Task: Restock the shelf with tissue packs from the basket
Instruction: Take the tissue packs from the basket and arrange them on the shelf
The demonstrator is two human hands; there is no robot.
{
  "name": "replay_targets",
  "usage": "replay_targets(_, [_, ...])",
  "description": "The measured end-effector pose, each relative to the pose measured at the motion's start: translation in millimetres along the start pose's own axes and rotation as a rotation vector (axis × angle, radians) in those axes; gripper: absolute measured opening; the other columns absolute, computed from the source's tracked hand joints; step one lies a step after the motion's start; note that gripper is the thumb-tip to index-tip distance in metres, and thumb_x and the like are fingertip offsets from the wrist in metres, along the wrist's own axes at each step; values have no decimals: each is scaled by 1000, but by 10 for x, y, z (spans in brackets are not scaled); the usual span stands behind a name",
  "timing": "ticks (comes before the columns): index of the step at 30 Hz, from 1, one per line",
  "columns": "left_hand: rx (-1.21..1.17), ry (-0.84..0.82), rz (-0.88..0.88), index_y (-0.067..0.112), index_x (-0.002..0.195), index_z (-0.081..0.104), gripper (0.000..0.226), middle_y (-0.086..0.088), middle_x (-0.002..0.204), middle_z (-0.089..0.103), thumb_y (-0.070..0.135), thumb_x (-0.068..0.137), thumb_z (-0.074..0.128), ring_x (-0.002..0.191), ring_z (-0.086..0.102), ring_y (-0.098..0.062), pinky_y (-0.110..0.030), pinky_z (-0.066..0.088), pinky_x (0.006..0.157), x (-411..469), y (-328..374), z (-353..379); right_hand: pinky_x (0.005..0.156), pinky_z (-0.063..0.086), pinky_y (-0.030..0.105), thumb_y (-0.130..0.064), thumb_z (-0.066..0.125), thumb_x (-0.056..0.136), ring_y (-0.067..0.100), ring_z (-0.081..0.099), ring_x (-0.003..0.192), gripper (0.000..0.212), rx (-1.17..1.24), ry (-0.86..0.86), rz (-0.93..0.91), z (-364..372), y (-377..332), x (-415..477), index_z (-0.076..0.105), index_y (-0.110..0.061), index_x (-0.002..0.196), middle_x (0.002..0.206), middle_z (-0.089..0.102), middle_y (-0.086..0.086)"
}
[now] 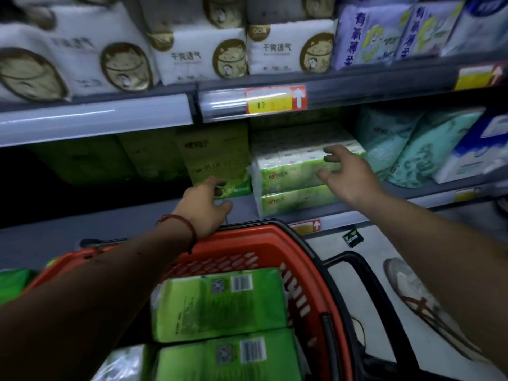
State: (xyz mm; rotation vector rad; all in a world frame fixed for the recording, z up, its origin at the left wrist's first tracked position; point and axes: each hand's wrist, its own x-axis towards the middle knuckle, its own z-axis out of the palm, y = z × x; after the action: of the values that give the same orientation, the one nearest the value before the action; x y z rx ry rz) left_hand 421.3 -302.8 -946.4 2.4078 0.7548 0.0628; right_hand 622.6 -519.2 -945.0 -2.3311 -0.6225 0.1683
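A red basket [275, 243] stands below the shelf and holds green tissue packs [220, 306] with barcodes up. On the middle shelf [137, 215] two green-and-white tissue packs [291, 174] lie stacked. My right hand [346, 171] hovers at the top pack's right end, fingers spread and relaxed, gripping nothing. To their left an upright yellow-green pack [217, 158] stands; my left hand [206, 207] reaches to its lower edge with loosely curled fingers. Whether it touches that pack is unclear.
White packs with gold ovals [203, 53] fill the upper shelf, purple packs [368, 34] to their right. Teal and blue packs [417, 147] stand right of the stack. The shelf's left part is dark. A black basket handle [354, 259] and a shoe [412, 292] are on the floor.
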Motion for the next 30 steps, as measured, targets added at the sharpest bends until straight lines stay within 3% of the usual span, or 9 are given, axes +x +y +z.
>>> replay_targets(3, [56, 27, 33, 16, 149, 48, 58, -10, 144, 58, 31, 97, 69, 132, 55, -28, -36, 46, 107, -304, -159, -346, 104, 49, 44, -35, 73, 91, 31, 57, 128, 66, -88, -88, -108, 101, -369, -260, 45, -23, 150, 148, 56, 3])
replay_targets(6, [111, 52, 46, 16, 148, 49, 60, -11, 147, 55, 32, 95, 71, 135, 52, -29, -35, 42, 109, -661, -355, -673, 101, 45, 33, -34, 78, 89, 27, 56, 131, 67, -130, -154, -257, 231, -796, -585, 49, -20, 148, 148, 56, 4])
replay_targets(10, [84, 62, 6, 17, 150, 48, 62, -6, 141, 58, 32, 94, 73, 130, 55, -26, -35, 45, 104, -1193, -663, -1008, 99, 45, 26, -35, 83, 84, 20, 59, 127, 66, -44, -255, -354, 410, -1333, -1103, 55, -21, 142, 140, 62, 2])
replay_targets(14, [15, 79, -35, 21, 146, 51, 62, -2, 137, 62, 29, 91, 77, 120, 62, -21, -31, 49, 98, -1660, -990, -1238, 102, 41, 25, -45, 80, 84, 15, 52, 134, 70, -85, -387, -474, 583, -1713, -1645, 51, -28, 146, 147, 56, -3])
replay_targets(19, [103, -63, -56, 25, 148, 48, 72, -1, 139, 62, 34, 85, 82, 122, 61, -20, -25, 44, 97, -2137, -1324, -1265, 95, 37, 20, -46, 82, 82, 16, 56, 127, 74, -127, -513, -558, 946, -2060, -2144, 50, -25, 146, 145, 55, -3])
replay_targets(22, [246, -229, -34, 20, 153, 42, 89, -7, 149, 52, 41, 79, 87, 133, 53, -23, -25, 39, 106, -2351, -1607, -1070, 102, 37, 23, -51, 81, 81, 17, 50, 133, 82, -178, -654, -582, 1257, -2085, -2401, 45, -25, 149, 149, 49, -2])
replay_targets(26, [545, -514, -36, 23, 161, 25, 110, -11, 161, 32, 61, 75, 82, 146, 39, -33, -37, 34, 119, -2476, -1917, -780, 113, 40, 36, -60, 78, 78, 22, 42, 139, 102, -348, -829, -573, 1582, -1895, -2691, 27, -24, 159, 157, 34, 0])
replay_targets(28, [742, -515, 3, 24, 161, 21, 100, -12, 159, 30, 63, 84, 71, 142, 42, -36, -40, 37, 114, -2494, -1971, -647, 117, 37, 40, -63, 78, 76, 27, 38, 142, 111, -485, -833, -610, 1689, -1770, -2780, 18, -24, 161, 158, 30, 3])
replay_targets(30, [871, -448, 27, 22, 161, 15, 93, -13, 158, 29, 63, 91, 59, 141, 41, -35, -40, 38, 111, -2490, -2016, -529, 125, 23, 41, -66, 76, 75, 30, 24, 150, 118, -588, -812, -638, 1780, -1655, -2831, 9, -22, 162, 163, 19, 7])
